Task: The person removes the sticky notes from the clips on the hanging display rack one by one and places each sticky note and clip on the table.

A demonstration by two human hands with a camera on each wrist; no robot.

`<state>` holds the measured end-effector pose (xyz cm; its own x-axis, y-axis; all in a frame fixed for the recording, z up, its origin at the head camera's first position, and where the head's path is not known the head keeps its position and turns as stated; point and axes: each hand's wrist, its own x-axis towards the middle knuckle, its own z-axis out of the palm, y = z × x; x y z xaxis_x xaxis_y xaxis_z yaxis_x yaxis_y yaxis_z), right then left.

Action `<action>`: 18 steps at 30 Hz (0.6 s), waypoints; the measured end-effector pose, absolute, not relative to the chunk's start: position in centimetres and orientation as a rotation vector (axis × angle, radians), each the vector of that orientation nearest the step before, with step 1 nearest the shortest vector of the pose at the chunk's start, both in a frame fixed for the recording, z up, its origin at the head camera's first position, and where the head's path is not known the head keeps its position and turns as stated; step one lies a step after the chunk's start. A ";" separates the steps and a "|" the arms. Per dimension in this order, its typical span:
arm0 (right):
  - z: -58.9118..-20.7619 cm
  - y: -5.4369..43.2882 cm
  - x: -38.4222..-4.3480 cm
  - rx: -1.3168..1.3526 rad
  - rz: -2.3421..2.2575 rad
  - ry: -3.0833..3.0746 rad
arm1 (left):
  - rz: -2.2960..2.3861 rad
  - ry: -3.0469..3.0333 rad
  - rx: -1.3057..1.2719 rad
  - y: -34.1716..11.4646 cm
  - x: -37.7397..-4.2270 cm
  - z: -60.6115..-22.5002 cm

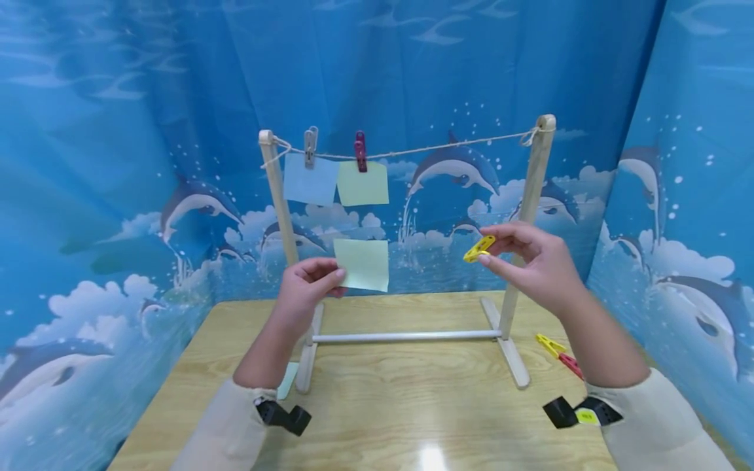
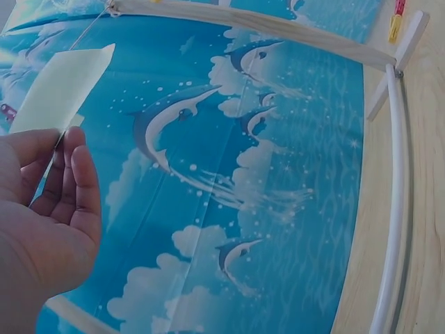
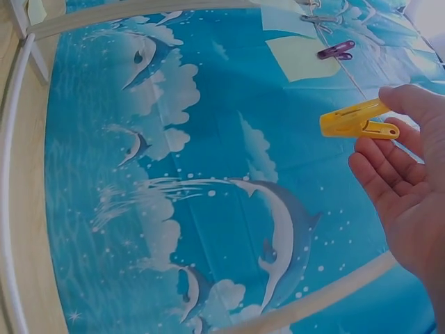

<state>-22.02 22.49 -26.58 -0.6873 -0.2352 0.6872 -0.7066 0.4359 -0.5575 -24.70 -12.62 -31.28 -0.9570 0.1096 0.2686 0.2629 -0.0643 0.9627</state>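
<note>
Between thumb and fingers my left hand point(image 1: 309, 288) pinches a pale green paper sheet point(image 1: 366, 265) by its left edge, below the string. My right hand point(image 1: 533, 261) holds a yellow clothespin point(image 1: 480, 249) by its handle end, in front of the right post; the right wrist view shows the yellow clothespin point(image 3: 358, 120) tip pointing left. On the string point(image 1: 438, 148) hang a light blue sheet point(image 1: 310, 180) under a grey clothespin point(image 1: 310, 145) and a yellow-green sheet point(image 1: 363, 185) under a dark red clothespin point(image 1: 360, 151).
A wooden frame with a left post point(image 1: 279, 196), a right post point(image 1: 533, 176) and a white lower bar point(image 1: 406, 337) stands on the wooden table point(image 1: 406, 405). Another yellow clothespin point(image 1: 550, 345) and a red clothespin point(image 1: 570, 364) lie at right. A pale sheet point(image 1: 287, 381) lies by the left foot.
</note>
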 end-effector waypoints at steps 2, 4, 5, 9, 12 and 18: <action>-27.1 22.8 -21.7 0.772 1.204 -2.172 | -2.141 -2.106 -0.385 -13.1 -24.4 -31.6; -27.5 23.2 -21.4 0.750 1.217 -2.175 | -2.106 -2.136 -0.362 -13.5 -24.0 -32.0; -27.8 23.3 -21.3 0.737 1.228 -2.177 | -2.093 -2.150 -0.354 -13.7 -23.8 -32.2; -28.5 24.1 -20.9 0.703 1.279 -2.174 | -2.036 -2.179 -0.341 -14.7 -23.1 -32.9; -29.1 24.6 -20.8 0.690 1.309 -2.163 | -2.019 -2.180 -0.314 -15.3 -22.6 -33.4; -30.7 25.9 -20.2 0.650 1.322 -2.153 | -2.016 -2.205 -0.202 -16.5 -21.6 -34.1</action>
